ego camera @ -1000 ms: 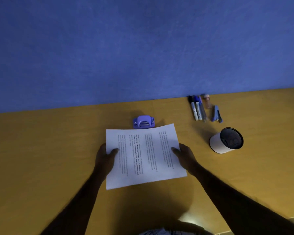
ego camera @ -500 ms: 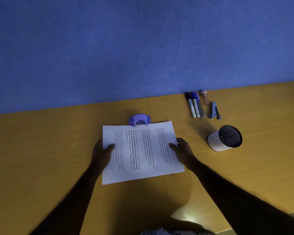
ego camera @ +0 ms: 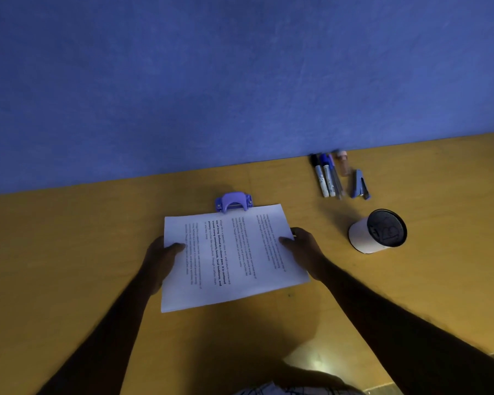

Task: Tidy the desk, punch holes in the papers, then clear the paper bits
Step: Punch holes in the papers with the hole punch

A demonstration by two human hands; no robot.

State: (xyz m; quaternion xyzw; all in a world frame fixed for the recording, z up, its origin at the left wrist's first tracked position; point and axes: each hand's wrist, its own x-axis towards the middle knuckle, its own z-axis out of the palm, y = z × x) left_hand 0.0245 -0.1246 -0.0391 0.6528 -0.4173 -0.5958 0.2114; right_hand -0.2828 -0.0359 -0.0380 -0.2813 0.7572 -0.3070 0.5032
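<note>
A stack of white printed papers (ego camera: 231, 258) lies turned sideways on the yellow desk (ego camera: 69, 252). My left hand (ego camera: 159, 260) grips its left edge, thumb on top. My right hand (ego camera: 304, 249) grips the right edge the same way. The far edge of the papers sits in the mouth of a purple hole punch (ego camera: 234, 202), which stands just behind them near the blue wall.
Several markers and pens (ego camera: 327, 175) lie in a row by the wall at the right, with a small blue stapler (ego camera: 360, 185) beside them. A white pen cup (ego camera: 378, 231) with a dark mesh inside lies tipped on its side right of the papers.
Both hands have slid the papers away from me, so the far edge now sits inside the hole punch instead of just in front of it.
</note>
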